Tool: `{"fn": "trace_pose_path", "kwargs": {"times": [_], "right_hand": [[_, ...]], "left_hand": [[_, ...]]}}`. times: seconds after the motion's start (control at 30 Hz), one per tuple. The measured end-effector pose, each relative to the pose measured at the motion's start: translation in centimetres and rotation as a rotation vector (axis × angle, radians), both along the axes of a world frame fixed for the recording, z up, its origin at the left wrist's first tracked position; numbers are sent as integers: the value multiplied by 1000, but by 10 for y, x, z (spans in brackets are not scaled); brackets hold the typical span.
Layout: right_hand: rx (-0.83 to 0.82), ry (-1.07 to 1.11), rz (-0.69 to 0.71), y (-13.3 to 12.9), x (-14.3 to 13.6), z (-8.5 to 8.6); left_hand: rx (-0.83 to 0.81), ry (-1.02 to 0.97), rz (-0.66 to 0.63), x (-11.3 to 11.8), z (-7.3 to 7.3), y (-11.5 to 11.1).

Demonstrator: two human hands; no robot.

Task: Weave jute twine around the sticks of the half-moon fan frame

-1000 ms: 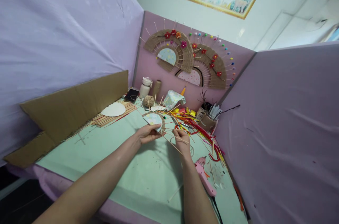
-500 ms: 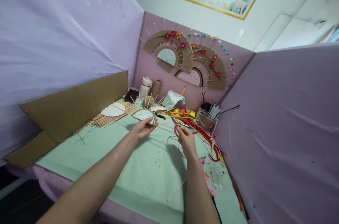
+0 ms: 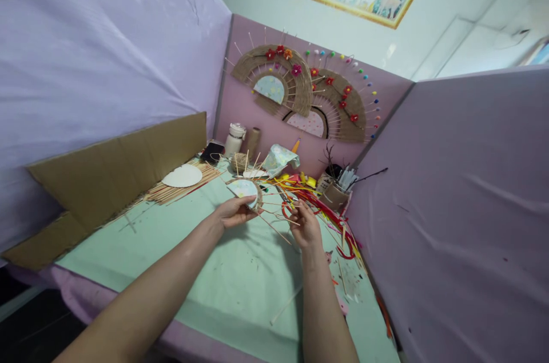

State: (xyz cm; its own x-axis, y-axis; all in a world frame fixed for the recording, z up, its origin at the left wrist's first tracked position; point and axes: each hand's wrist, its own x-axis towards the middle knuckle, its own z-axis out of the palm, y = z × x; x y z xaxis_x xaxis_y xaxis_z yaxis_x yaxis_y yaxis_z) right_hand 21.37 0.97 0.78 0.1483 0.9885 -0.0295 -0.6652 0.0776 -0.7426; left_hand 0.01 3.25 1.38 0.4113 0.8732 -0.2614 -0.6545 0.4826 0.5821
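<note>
My left hand (image 3: 237,212) is closed on the rim of a small half-round fan (image 3: 245,188) with a pale patterned centre and a brown twine border. Thin wooden sticks (image 3: 274,227) spread out from its curved edge, several towards my right hand. My right hand (image 3: 306,223) is raised to the right of the fan, palm partly turned up and fingers pinched together by the stick ends. A thin strand of twine (image 3: 278,215) runs between the fan and these fingers. Exactly how the fingertips grip it is too small to see.
Behind the fan stand a twine ball (image 3: 239,163), a white bottle (image 3: 235,140) and a cardboard tube (image 3: 253,142). A white oval (image 3: 182,176) lies on a stick mat at left. Red-handled scissors (image 3: 286,210), coloured stems (image 3: 319,203) and a brown holder (image 3: 334,196) are at right.
The fan has shifted right and turned, its sticks now pointing more towards me. My right hand has rolled palm-up and moved slightly right.
</note>
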Motion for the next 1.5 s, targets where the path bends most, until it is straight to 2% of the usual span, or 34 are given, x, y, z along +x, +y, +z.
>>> {"fn": "trace_pose_path", "kwargs": {"times": [0.1, 0.33, 0.6, 0.8, 1.07, 1.37, 1.5], "right_hand": [[-26, 19, 10, 3, 1, -5], [-19, 51, 12, 4, -8, -10], [67, 70, -3, 1, -15, -8], [59, 101, -32, 1, -14, -6], [34, 91, -46, 0, -8, -5], [-14, 111, -150, 4, 4, -4], [24, 131, -158, 1, 3, 0]], "left_hand": [[21, -6, -64, 0, -1, -3], [96, 8, -317, 3, -6, -14], [117, 78, -345, 6, -2, -21], [132, 97, -360, 6, 0, -22], [122, 94, -293, 5, -1, -18], [68, 57, -56, 3, -2, -3], [52, 83, -23, 2, -5, 1]]}}
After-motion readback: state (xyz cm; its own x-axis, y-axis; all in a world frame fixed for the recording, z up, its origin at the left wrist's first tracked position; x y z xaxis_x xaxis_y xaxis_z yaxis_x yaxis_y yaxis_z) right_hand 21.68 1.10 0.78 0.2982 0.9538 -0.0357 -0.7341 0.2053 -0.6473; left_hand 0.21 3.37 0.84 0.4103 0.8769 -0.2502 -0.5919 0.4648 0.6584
